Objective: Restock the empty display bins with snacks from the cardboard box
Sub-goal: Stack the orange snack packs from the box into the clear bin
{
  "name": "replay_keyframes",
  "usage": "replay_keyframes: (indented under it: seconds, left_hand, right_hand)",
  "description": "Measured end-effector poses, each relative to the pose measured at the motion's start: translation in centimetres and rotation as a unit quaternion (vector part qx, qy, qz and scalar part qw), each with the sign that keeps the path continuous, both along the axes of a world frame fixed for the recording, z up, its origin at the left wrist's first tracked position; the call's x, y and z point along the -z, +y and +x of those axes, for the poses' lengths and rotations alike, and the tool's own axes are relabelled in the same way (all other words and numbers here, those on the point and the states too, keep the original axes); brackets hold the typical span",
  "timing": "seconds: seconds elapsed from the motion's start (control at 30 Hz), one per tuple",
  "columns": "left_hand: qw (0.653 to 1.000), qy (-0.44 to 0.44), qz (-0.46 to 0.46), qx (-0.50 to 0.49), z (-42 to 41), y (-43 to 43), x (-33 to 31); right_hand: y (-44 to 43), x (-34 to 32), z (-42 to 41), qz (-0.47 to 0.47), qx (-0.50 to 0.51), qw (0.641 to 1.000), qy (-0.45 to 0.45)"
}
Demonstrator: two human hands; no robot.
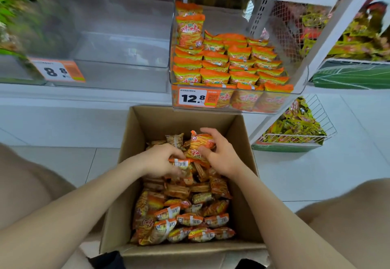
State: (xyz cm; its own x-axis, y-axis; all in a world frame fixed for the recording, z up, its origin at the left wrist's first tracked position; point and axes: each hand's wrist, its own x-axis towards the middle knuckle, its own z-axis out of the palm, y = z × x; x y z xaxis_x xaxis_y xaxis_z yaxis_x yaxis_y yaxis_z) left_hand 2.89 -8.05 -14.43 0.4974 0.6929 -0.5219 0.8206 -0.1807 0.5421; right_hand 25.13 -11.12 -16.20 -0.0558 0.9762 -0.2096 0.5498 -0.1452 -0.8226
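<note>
Below the shelf (84, 97), left hand (161, 159) and right hand (222, 156) each grip packets (201, 142) in the box (135, 142), best lifted together toward the eleven-o'clock bin (118, 47).

one wide-angle camera on the person's head looks forward and steeply down, close above the open cardboard box (135, 142), with the display bins (126, 74) across the upper frame.
</note>
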Motion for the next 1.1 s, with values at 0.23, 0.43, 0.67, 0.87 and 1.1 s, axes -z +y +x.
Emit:
replay_keyframes:
  seconds: [0.23,0.43,0.67,0.87,1.1]
  left_hand:
    - [0.960,-0.230,-0.013,-0.157,-1.1,-1.7,-5.6]
    - [0.944,-0.277,0.056,-0.171,-0.7,-1.9,-7.3]
    - [0.918,-0.274,0.105,-0.266,-0.8,-0.5,-8.1]
    - [0.906,-0.284,0.162,-0.269,-1.6,0.9,-10.9]
    - [0.901,-0.275,0.199,-0.270,-1.7,3.6,-13.6]
  right_hand:
    - [-0.5,-7.0,1.3,0.054,-0.042,0.993,-0.099]
    - [-0.6,-11.0,1.9,0.073,0.056,0.986,-0.136]
    - [-0.5,-12.5,1.5,0.206,0.081,0.975,-0.025]
    - [2.7,-14.9,0.2,0.196,0.219,0.949,0.112]
    - [11.0,-16.5,-0.6,0.245,0.234,0.937,0.082]
